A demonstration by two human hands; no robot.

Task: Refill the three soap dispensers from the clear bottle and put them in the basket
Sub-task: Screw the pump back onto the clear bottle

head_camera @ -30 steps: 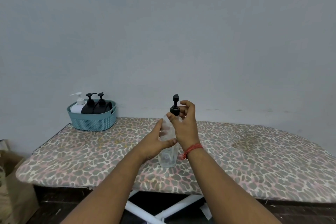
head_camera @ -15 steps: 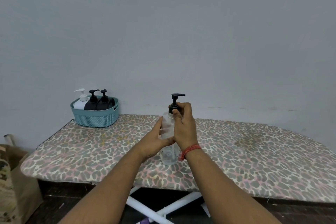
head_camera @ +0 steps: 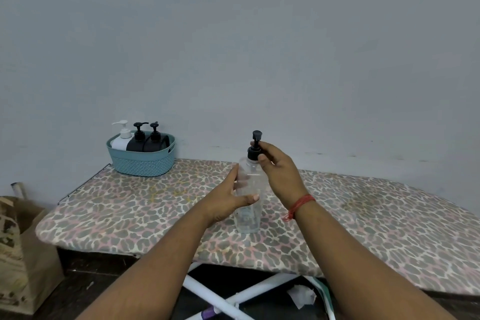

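My left hand (head_camera: 228, 200) grips the clear bottle (head_camera: 248, 205) upright on the table (head_camera: 376, 215); my right hand (head_camera: 279, 171) pinches its black pump cap (head_camera: 254, 152) just above.

Leopard-print ironing board (head_camera: 363, 215) carries teal basket (head_camera: 141, 161) at far-left end, clear bottle (head_camera: 248, 205) upright mid-board.

A plain domestic room is suggested: a leopard-print padded ironing board (head_camera: 130, 210) on white crossed legs (head_camera: 233, 299) is spread beneath both hands, a bare grey painted wall (head_camera: 233, 47) is seen beyond them, and a brown paper bag (head_camera: 23, 254) is stood left of the left hand.
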